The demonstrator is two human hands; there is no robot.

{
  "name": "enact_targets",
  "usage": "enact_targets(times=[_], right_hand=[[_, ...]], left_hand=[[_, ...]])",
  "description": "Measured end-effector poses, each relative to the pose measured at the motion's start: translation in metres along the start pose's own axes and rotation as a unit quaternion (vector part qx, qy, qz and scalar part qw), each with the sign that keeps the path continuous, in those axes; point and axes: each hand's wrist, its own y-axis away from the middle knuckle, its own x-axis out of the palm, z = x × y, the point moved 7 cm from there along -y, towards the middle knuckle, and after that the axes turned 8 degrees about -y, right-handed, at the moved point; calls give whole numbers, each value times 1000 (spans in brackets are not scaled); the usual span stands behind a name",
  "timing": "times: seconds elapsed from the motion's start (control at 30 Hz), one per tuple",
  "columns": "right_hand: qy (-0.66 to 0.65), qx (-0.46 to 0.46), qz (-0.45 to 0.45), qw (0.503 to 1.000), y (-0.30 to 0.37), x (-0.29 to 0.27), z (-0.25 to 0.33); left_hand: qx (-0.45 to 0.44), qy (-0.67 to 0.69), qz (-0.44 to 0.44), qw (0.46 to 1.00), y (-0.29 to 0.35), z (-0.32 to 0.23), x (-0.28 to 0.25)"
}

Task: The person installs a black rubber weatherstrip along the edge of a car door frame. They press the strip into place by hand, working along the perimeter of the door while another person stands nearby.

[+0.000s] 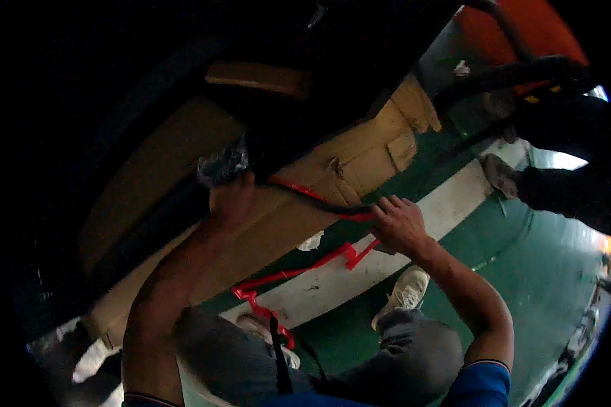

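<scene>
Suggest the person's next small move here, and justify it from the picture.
Probably gather up the slack red strip with the right hand, which grips the dark cord: the strip trails in loose bends, reaching down beside the left shoe, where a foot might catch it.

Squatting on green floor (pixel 523 271) beside brown cardboard (pixel 366 157) and loose red strip (pixel 292 273). Gripping dark red-edged strip (pixel 346 211) in right hand (pixel 400 225). Holding left hand (pixel 232 195) at crinkled clear plastic (pixel 224 163), grip too dark to tell. Sharing floor with another person's dark-clad leg (pixel 557 186).
</scene>
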Motion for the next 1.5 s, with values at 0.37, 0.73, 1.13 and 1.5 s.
enact_targets(times=[0.37, 0.73, 1.13, 1.5], right_hand=[[-146, -142, -64, 977, -11, 30, -47], [-300, -144, 31, 943, -11, 12, -64], [-221, -62, 133, 964, -156, 52, 35], [-67, -6, 225, 972, -128, 59, -35]], left_hand=[[-153, 3, 137, 979, -7, -8, -13], [-199, -5, 166, 966, -5, -12, -2], [-173, -1, 92, 981, -6, -8, -10], [-144, 37, -12, 989, -6, -12, 1]])
